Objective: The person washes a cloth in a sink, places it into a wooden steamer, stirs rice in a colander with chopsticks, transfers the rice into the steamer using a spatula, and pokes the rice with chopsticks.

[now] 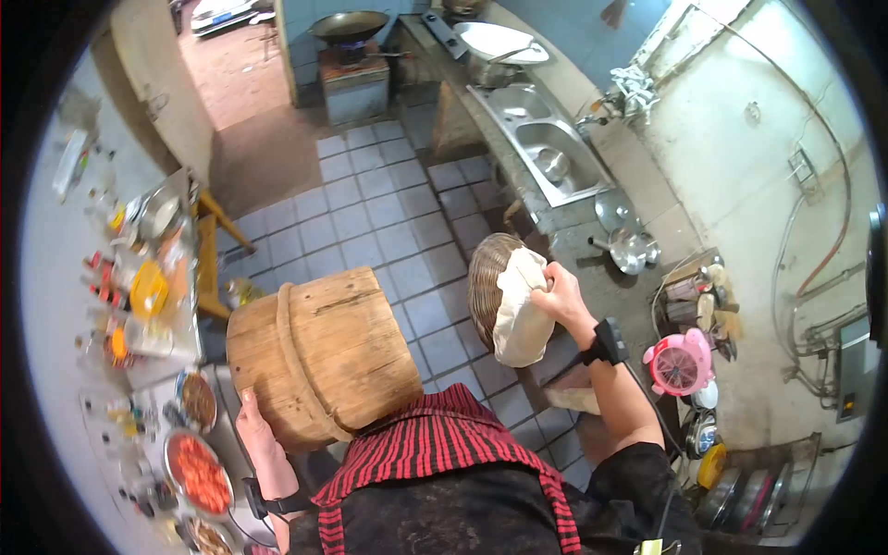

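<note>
A wooden barrel with a raised band round it lies tilted in front of my body. My left hand is against its lower left side, thumb up along the wood and the other fingers mostly hidden. On the right, my right hand is closed on a white cloth that covers part of a brown woven basket-like lid. Lid and cloth hang over the tiled floor, apart from the barrel. A red-and-black striped apron is close below the barrel.
A metal double sink is set in the counter at upper right, with a metal ladle nearby. A pink fan stands at right. Bowls of food, including a red one, line the left table. A wok sits on the far stove.
</note>
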{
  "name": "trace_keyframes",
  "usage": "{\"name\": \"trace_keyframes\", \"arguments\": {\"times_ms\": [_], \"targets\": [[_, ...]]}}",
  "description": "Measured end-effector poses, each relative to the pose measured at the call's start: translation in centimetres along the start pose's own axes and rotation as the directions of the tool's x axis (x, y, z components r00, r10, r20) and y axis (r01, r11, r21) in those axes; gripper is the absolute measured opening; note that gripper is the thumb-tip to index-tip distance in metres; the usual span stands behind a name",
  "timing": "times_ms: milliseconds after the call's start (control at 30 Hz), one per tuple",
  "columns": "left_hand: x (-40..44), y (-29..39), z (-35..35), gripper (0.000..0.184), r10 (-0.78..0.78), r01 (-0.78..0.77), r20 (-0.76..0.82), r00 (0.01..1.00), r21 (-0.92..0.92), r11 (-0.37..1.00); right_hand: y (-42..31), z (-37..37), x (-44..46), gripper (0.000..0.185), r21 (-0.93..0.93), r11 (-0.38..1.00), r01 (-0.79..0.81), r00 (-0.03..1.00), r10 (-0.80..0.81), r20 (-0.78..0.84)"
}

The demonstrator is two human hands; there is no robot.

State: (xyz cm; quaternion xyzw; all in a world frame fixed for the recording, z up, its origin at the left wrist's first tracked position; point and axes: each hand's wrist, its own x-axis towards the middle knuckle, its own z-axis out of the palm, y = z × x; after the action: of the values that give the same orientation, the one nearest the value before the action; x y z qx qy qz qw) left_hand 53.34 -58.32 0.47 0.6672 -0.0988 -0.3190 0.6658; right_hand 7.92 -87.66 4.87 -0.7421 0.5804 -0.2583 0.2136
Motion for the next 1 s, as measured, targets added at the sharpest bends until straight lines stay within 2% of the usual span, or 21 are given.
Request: {"name": "trace_keyframes", "arguments": {"times_ms": [33,67,133,267,333,400,433,467,500,600,633,667,700,733,767,800,833,867,900,967,1000], "targets": [[2.0,0.5,2.6,0.055,-0.019,0.016,0.114,0.993,0.025,1.000,3.1,0.4,2.8,0.036,-0.100,0.995,-0.030,0.998,0.023,-0.065],[3.8,1.4,5.1,0.055,-0.036,0.031,0.130,0.991,0.042,0.999,4.6,0.1,5.1,0.037,-0.098,0.991,-0.094,0.993,0.086,-0.084],[7.6,3.4,9.9,0.053,-0.007,-0.031,0.132,0.991,0.281,0.959,10.2,1.0,10.0,0.038,-0.229,0.950,-0.211,0.969,0.173,-0.175],[14.4,5.6,17.0,0.050,0.078,-0.112,0.122,0.989,0.307,0.945,16.4,1.2,17.7,0.042,-0.311,0.807,-0.502,0.859,0.424,-0.287],[18.0,6.8,19.9,0.050,0.060,-0.110,0.139,0.988,0.386,0.916,19.7,1.4,21.5,0.046,-0.326,0.757,-0.566,0.820,0.475,-0.320],[21.5,7.5,23.4,0.048,0.110,-0.158,0.137,0.984,0.416,0.895,24.0,1.8,25.5,0.049,-0.317,0.698,-0.641,0.764,0.541,-0.353],[22.5,7.9,24.7,0.047,0.103,-0.147,0.132,0.986,0.391,0.909,25.5,1.9,26.7,0.044,-0.302,0.685,-0.663,0.739,0.534,-0.411],[24.3,8.2,25.9,0.047,0.102,-0.149,0.134,0.986,0.412,0.899,27.2,1.9,28.1,0.046,-0.277,0.696,-0.662,0.729,0.513,-0.452],[26.3,8.2,26.5,0.049,0.068,-0.126,0.136,0.988,0.479,0.869,28.7,1.8,29.3,0.047,-0.203,0.787,-0.583,0.764,0.446,-0.467],[30.5,10.1,31.0,0.052,0.047,-0.089,0.089,0.995,0.560,0.823,35.7,1.7,32.4,0.044,-0.289,0.693,-0.661,0.722,0.482,-0.496],[32.0,10.5,32.7,0.046,0.122,-0.123,0.037,0.992,0.544,0.830,40.0,2.1,32.3,0.027,-0.714,0.475,-0.514,0.849,0.398,-0.347],[33.2,10.9,34.1,0.041,0.203,-0.161,-0.027,0.979,0.514,0.842,44.3,2.6,32.2,0.011,-0.977,-0.169,-0.129,0.941,0.291,-0.174],[34.2,11.7,35.4,0.041,0.206,-0.143,-0.065,0.976,0.519,0.843,48.6,3.1,32.1,0.007,-0.808,-0.580,0.102,0.985,0.174,-0.001],[35.5,12.6,36.8,0.041,0.189,-0.110,-0.072,0.979,0.595,0.796,43.9,2.4,34.9,0.014,-0.956,-0.283,-0.078,0.924,0.340,-0.175],[36.8,13.6,38.3,0.041,0.173,-0.075,-0.083,0.981,0.663,0.745,36.9,1.4,38.3,0.032,-0.907,0.033,-0.419,0.796,0.494,-0.350],[38.1,14.8,39.8,0.041,0.187,-0.057,-0.127,0.974,0.664,0.746,29.5,0.3,41.9,0.051,-0.694,0.162,-0.701,0.626,0.607,-0.490],[39.6,16.1,41.6,0.041,0.184,-0.067,-0.089,0.979,0.710,0.701,27.6,0.1,45.1,0.077,-0.745,0.242,-0.621,0.672,0.654,-0.348],[41.2,17.4,43.3,0.040,0.176,-0.081,-0.048,0.983,0.751,0.655,27.7,0.7,48.0,0.074,-0.765,0.364,-0.531,0.756,0.611,-0.234],[43.1,18.5,43.5,0.040,0.186,-0.069,-0.076,0.980,0.742,0.667,25.4,1.5,50.9,0.069,-0.688,0.549,-0.475,0.810,0.579,-0.097],[47.3,20.5,46.5,0.037,0.273,-0.247,0.109,0.956,0.802,0.544,20.3,3.9,58.1,0.060,-0.409,0.858,-0.311,0.907,0.396,0.143],[49.6,21.3,48.1,0.037,0.289,-0.242,0.089,0.953,0.796,0.554,15.4,5.8,62.1,0.057,-0.223,0.954,-0.202,0.942,0.251,0.221]]}}
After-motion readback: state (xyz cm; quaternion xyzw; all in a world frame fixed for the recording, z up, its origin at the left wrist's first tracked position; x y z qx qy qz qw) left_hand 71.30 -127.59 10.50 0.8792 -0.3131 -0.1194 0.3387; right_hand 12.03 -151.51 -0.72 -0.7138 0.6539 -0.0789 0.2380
